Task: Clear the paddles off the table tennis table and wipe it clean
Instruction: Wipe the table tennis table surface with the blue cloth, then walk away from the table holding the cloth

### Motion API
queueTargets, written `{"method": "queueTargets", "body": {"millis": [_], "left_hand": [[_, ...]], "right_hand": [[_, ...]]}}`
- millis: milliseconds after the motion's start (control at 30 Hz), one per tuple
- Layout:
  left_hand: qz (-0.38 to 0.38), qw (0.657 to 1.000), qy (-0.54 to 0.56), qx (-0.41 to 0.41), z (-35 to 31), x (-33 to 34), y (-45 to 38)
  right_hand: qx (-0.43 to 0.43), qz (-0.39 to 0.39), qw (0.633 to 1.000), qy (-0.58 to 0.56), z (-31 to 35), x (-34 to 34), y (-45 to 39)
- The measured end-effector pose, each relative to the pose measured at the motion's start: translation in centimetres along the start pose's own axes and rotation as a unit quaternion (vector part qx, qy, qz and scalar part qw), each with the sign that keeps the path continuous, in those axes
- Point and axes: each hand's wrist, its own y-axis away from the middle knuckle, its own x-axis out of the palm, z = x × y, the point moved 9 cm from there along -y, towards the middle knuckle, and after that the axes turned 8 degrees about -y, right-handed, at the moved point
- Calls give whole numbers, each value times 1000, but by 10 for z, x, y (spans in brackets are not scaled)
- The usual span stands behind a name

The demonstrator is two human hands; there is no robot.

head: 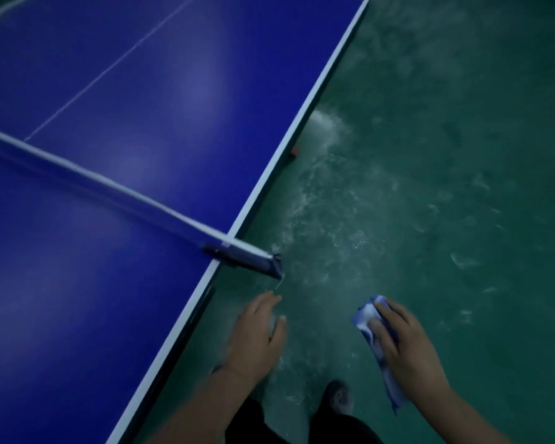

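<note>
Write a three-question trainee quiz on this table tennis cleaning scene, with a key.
1. True or false: the right hand grips a cloth.
2. Multiple choice: where is the left hand? A. flat on the table B. over the floor beside the table's edge, holding nothing C. gripping the net
3. Fill in: the part of the table in view carries no ____.

Key: 1 true; 2 B; 3 paddles.
</note>
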Motion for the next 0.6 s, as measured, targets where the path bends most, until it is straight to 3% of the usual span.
{"method": "queueTargets", "body": {"millis": [300, 600], "left_hand": [[-21, 994, 106, 11, -159, 41, -48], [-46, 988, 147, -17, -200, 17, -191]], "right_hand": [[36, -108, 992, -45, -59, -174, -32], [26, -111, 991, -77, -63, -208, -189]]}}
